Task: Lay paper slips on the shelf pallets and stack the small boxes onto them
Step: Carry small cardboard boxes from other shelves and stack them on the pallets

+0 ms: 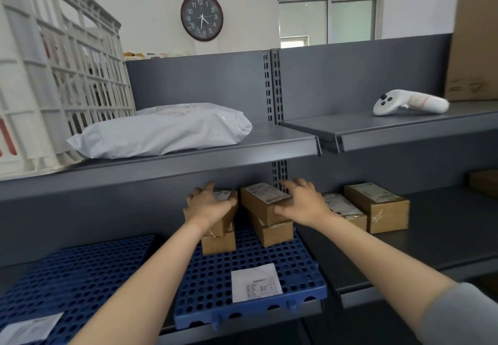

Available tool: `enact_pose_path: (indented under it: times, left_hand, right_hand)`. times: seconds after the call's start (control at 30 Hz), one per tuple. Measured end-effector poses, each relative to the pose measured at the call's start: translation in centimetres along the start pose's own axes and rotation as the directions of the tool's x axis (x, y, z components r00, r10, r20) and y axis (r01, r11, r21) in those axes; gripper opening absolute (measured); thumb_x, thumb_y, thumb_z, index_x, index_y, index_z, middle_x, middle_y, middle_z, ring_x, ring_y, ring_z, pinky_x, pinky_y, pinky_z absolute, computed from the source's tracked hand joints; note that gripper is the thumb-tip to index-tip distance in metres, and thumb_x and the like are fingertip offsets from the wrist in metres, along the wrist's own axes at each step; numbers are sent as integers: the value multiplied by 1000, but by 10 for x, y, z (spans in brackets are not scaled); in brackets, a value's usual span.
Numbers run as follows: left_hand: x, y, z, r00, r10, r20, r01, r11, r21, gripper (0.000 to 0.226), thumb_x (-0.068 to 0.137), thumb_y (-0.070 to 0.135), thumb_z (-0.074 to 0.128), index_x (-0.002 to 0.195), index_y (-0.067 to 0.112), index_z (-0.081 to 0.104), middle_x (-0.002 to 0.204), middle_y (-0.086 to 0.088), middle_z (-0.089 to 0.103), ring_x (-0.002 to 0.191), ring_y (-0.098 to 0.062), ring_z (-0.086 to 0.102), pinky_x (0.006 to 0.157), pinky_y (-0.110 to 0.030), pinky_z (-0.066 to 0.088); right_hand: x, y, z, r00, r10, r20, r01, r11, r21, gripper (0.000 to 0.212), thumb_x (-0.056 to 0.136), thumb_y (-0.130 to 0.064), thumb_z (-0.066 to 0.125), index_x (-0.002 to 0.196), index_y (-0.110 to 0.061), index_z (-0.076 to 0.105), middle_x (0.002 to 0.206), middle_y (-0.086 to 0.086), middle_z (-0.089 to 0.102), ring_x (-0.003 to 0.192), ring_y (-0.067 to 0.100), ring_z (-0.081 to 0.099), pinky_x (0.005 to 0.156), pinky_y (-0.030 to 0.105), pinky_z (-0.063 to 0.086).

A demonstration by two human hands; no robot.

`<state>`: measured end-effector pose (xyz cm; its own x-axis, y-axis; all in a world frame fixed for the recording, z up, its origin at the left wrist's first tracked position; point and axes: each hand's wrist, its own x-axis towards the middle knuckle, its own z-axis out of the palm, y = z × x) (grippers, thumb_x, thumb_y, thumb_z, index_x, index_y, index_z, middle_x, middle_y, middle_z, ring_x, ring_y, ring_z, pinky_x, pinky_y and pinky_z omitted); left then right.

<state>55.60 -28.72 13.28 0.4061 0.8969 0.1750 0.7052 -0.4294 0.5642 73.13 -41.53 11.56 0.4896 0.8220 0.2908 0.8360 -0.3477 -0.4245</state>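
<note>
Your left hand (210, 204) is gripping the left top box (225, 196). Your right hand (301, 201) is spreading over the right top box (262, 200), thumb against its side; I cannot tell if it is clamping. Both stacks are sitting at the back of the blue pallet (204, 290), likely so the paper slip (256, 282) is staying readable.

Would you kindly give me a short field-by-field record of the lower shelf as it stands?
left hand: grips the left top box
right hand: grips the right top box
right pallet: two stacks of two boxes at the back, paper slip lying bare at the front
left pallet: second slip at its near corner, no boxes in view
loose boxes: two on the bare shelf, right of the pallets
</note>
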Motion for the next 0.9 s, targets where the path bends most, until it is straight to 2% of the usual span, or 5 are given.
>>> enact_pose_path:
  times: [0.23, 0.43, 0.6, 0.73, 0.9]
  left_hand:
    - [-43, 43, 1, 1000, 11, -24, -11, 1000, -25, 81, 78, 53, 60, 147, 29, 26, 150, -9, 34, 136, -31, 32, 108, -42, 38]
    - [-97, 100, 10, 994, 42, -99, -46, 998, -41, 67, 83, 44, 60, 141, 17, 38, 142, -10, 46, 127, -30, 46, 94, -35, 43]
    - [-146, 153, 36, 995, 43, -94, -50, 996, -72, 64, 88, 36, 58, 142, 12, 35, 142, -11, 46, 125, -30, 47, 89, -34, 42]
    - [-175, 204, 64, 995, 74, -70, -87, 976, -202, 59, 89, 31, 60, 142, 15, 37, 139, -9, 47, 115, -26, 52, 89, -34, 44]
    - [-194, 268, 102, 986, 168, -13, -166, 960, -225, 61, 88, 34, 61, 142, 19, 37, 137, -11, 48, 123, -28, 48, 94, -35, 42]
  right_hand:
    - [-32, 24, -37, 1000, -20, 12, 20, 1000, -6, 81, 84, -53, 59, 150, -28, 20, 156, 8, 22, 143, 30, 18, 114, 46, 26]
    - [-70, 68, -85, 993, -77, -89, 78, 997, 8, 79, 83, -55, 60, 149, -25, 27, 147, 12, 37, 136, 31, 32, 106, 46, 38]
    - [-110, 119, -127, 988, -103, -118, 106, 994, 24, 71, 86, -51, 58, 145, -23, 32, 138, 10, 48, 127, 29, 44, 96, 41, 45]
    - [-141, 169, -161, 986, -92, -137, 97, 995, 26, 68, 87, -49, 57, 145, -23, 32, 136, 7, 51, 125, 27, 47, 94, 39, 46]
    - [-166, 233, -200, 986, -16, -167, 21, 999, 33, 69, 86, -48, 58, 145, -24, 31, 137, 7, 52, 124, 26, 50, 96, 42, 48]
